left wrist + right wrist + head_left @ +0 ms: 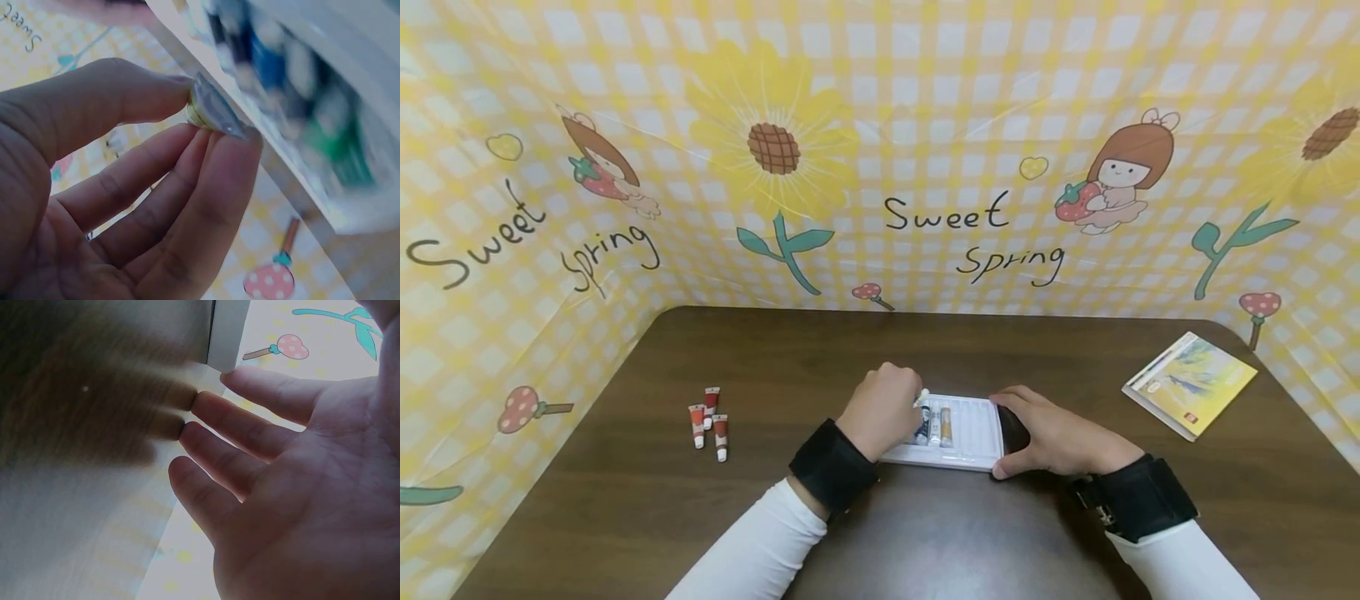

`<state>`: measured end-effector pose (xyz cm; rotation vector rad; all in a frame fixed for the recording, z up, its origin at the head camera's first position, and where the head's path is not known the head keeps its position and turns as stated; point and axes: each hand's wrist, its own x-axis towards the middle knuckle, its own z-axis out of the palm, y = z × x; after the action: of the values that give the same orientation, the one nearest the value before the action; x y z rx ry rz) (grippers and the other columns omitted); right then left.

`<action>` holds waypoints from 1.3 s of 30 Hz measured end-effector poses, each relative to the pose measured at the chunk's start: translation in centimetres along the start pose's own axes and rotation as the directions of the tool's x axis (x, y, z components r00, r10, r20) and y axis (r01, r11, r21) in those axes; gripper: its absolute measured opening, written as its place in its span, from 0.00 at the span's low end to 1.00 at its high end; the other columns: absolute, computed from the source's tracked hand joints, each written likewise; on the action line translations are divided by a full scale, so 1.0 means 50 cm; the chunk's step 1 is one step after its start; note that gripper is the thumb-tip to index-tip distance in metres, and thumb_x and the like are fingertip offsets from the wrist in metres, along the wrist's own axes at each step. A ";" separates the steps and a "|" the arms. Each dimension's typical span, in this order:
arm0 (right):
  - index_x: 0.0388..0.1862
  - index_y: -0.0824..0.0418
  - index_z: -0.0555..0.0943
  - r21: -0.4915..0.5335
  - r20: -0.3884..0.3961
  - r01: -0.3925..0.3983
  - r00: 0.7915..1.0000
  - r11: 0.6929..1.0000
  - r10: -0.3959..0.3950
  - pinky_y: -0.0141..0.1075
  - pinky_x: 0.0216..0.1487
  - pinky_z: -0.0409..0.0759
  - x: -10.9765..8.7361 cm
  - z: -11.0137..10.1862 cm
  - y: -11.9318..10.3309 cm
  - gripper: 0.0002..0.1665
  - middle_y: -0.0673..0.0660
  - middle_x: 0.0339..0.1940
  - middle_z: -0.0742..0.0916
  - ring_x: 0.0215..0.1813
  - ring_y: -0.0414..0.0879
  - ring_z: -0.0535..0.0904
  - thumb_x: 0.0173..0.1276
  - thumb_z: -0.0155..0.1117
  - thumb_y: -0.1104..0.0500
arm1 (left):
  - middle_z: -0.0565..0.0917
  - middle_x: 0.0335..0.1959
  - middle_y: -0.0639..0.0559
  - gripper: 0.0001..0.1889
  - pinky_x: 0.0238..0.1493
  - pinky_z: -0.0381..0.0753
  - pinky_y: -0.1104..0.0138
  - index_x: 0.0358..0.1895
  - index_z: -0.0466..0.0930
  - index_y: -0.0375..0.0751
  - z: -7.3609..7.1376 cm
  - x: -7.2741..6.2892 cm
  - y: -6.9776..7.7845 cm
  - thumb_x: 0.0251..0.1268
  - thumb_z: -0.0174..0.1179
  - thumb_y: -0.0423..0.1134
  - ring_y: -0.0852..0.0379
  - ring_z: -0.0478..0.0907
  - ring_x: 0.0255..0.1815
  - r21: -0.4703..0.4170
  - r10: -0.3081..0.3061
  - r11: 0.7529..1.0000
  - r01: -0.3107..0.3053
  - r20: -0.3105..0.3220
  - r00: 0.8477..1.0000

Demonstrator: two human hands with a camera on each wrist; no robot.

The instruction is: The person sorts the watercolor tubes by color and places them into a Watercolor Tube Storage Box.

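Note:
My left hand (883, 410) is over the left end of a white plastic tray (977, 457). Between its thumb and fingers it pinches a small paint tube (215, 109), whose silvery crimped end and yellowish side show in the left wrist view. Several paint tubes (935, 427) lie in the tray's slots, some hidden behind the left hand. My right hand (1048, 433) holds the tray's right end, thumb at the near corner and index finger at the far one. In the right wrist view, the other fingers (240, 434) stretch out beside the tray's corner.
Three red-labelled paint tubes (709, 417) lie together on the left of the brown table (775, 350). A yellow booklet or pad (1191, 385) lies at the right. Checked cloth (925, 108) hangs behind and beside the table.

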<state>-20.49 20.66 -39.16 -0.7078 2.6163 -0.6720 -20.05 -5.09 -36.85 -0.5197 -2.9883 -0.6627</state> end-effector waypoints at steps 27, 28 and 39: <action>0.77 0.69 0.68 -0.015 -0.046 0.074 0.996 0.997 -0.075 0.57 0.71 0.74 -0.003 -0.004 0.004 0.59 0.66 0.75 0.73 0.73 0.61 0.73 0.56 0.84 0.40 | 0.88 0.35 0.44 0.08 0.32 0.87 0.59 0.42 0.90 0.36 0.083 0.021 0.087 0.66 0.71 0.38 0.49 0.88 0.33 0.211 0.055 0.976 -0.056 0.011 0.998; 0.77 0.69 0.68 -0.019 -0.049 0.082 0.995 0.996 -0.082 0.58 0.71 0.74 -0.003 -0.004 0.003 0.59 0.67 0.75 0.73 0.73 0.62 0.73 0.56 0.84 0.40 | 0.88 0.35 0.44 0.10 0.32 0.87 0.58 0.42 0.90 0.36 0.082 0.020 0.087 0.66 0.72 0.39 0.49 0.88 0.34 0.219 0.056 0.974 -0.058 0.017 0.998; 0.77 0.69 0.67 -0.020 -0.043 0.088 0.995 0.996 -0.089 0.59 0.72 0.73 -0.001 -0.002 0.006 0.60 0.67 0.75 0.73 0.74 0.63 0.72 0.56 0.83 0.39 | 0.87 0.38 0.45 0.12 0.31 0.86 0.59 0.42 0.92 0.38 0.072 0.009 0.081 0.67 0.73 0.45 0.52 0.84 0.34 0.265 0.063 0.961 -0.085 0.091 0.994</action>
<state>-20.60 20.95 -39.21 -0.8277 2.6473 -0.6974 -19.03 -0.01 -38.42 -0.6485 -3.0460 -0.2293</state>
